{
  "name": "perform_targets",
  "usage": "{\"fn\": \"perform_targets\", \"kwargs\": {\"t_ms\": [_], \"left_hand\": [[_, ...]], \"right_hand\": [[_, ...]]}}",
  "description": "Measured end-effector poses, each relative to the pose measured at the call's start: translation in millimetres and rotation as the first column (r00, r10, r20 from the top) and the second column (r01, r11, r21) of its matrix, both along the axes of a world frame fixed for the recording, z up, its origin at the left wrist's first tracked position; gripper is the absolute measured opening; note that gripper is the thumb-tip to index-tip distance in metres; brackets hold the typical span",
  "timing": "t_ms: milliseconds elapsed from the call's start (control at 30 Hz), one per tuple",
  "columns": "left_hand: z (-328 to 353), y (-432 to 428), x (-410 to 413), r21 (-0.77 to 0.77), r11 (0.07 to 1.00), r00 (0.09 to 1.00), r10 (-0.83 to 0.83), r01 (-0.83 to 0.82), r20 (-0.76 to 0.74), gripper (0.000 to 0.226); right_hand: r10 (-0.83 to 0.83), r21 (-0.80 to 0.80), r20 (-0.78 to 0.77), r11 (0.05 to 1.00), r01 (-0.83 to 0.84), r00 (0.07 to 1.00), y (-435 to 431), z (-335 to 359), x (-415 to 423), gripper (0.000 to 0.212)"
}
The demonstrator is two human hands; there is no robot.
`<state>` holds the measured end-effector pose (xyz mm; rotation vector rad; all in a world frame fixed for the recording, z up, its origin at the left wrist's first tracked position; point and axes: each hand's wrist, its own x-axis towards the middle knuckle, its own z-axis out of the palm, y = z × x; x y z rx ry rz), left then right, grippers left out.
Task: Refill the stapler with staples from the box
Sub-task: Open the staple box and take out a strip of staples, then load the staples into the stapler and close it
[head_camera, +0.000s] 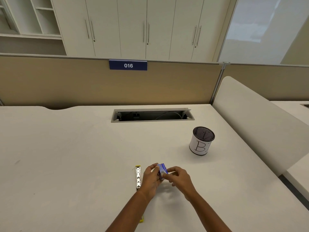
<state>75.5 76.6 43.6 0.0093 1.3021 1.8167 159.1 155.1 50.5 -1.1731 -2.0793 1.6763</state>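
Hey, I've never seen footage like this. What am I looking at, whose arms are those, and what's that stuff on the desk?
There is no machine here. This is a single picture from a wide-angle camera worn on a person's head, looking forward and down, so the arms are the wearer's own. The left hand and right hand together hold a small blue staple box over the white desk. Beside the left hand lies the stapler, opened out flat, with yellow ends. Farther right stands a mesh cup labelled B.
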Motion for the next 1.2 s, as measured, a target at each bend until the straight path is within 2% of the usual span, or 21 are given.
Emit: {"fn": "perform_targets", "kwargs": {"t_ms": [100,200,267,300,333,400,467,533,700,800,900,967,1033,1133,1200], "left_hand": [[0.8,3.2,1.6,-0.037,0.999,1.000,-0.001,0.001,-0.004,0.026],[-0.1,4.6,2.4,-0.065,0.997,0.998,-0.051,0.048,-0.038,0.018],[-1.5,3.3,0.8,-0.135,0.989,0.987,-0.076,0.057,-0.141,0.021],[-2.4,1.7,-1.6,-0.193,0.981,0.965,-0.079,0.030,-0.251,0.024],[-3.4,-1.0,-5.0,-0.250,0.968,0.915,-0.091,-0.011,-0.394,0.026],[-7.9,-9.1,-14.4,-0.335,0.936,0.727,-0.159,-0.103,-0.667,0.031],[-13.8,-19.8,-24.6,-0.378,0.911,0.549,-0.234,-0.165,-0.802,0.037],[-18.7,-31.6,-33.9,-0.410,0.887,0.449,-0.284,-0.212,-0.847,0.045],[-28.7,-56.3,-51.8,-0.546,0.760,0.348,-0.434,-0.352,-0.831,0.054],[-34.5,-66.5,-55.3,-0.565,0.718,0.386,-0.425,-0.406,-0.819,0.054],[-34.4,-69.7,-56.5,-0.502,0.751,0.486,-0.277,-0.429,-0.829,0.045],[-30.7,-67.1,-57.5,-0.465,0.771,0.530,-0.198,-0.435,-0.825,0.039],[-26.4,-62.8,-60.4,-0.425,0.801,0.606,-0.099,-0.423,-0.789,0.032],[-16.4,-54.5,-64.6,-0.312,0.886,0.826,0.126,-0.342,-0.550,0.027],[-11.9,-49.6,-67.5,-0.229,0.935,0.927,0.189,-0.271,-0.324,0.026]], "right_hand": [[0.015,0.246,0.055,0.969,-0.028,0.998,-0.5,-2.3,-1.8,0.026],[-0.009,0.328,0.064,0.945,-0.012,0.998,2.2,-2.9,-2.0,0.026],[-0.069,0.361,0.093,0.932,0.031,0.993,9.8,-2.8,-0.5,0.025],[-0.109,0.376,0.118,0.925,0.057,0.987,15.2,-3.1,1.0,0.025],[-0.149,0.389,0.144,0.917,0.082,0.978,21.5,-3.9,2.8,0.025],[-0.211,0.421,0.192,0.900,0.114,0.958,34.5,-5.8,7.8,0.027],[-0.253,0.458,0.234,0.880,0.123,0.939,45.5,-8.2,12.6,0.029],[-0.290,0.484,0.278,0.866,0.127,0.916,54.0,-10.9,17.2,0.030],[-0.326,0.503,0.333,0.855,0.126,0.885,66.6,-18.7,25.6,0.031],[-0.353,0.525,0.333,0.839,0.140,0.874,65.2,-17.9,25.7,0.032],[-0.402,0.611,0.229,0.768,0.190,0.886,58.8,-15.5,22.2,0.031],[-0.356,0.614,0.098,0.757,0.225,0.929,51.7,-12.5,15.4,0.022],[-0.257,0.560,0.028,0.805,0.198,0.966,41.7,-9.4,4.0,0.030],[-0.026,0.405,0.000,0.914,0.024,1.000,21.1,-1.8,-18.4,0.039],[0.131,0.346,-0.003,0.930,-0.122,0.991,5.6,2.2,-34.4,0.038]]}}
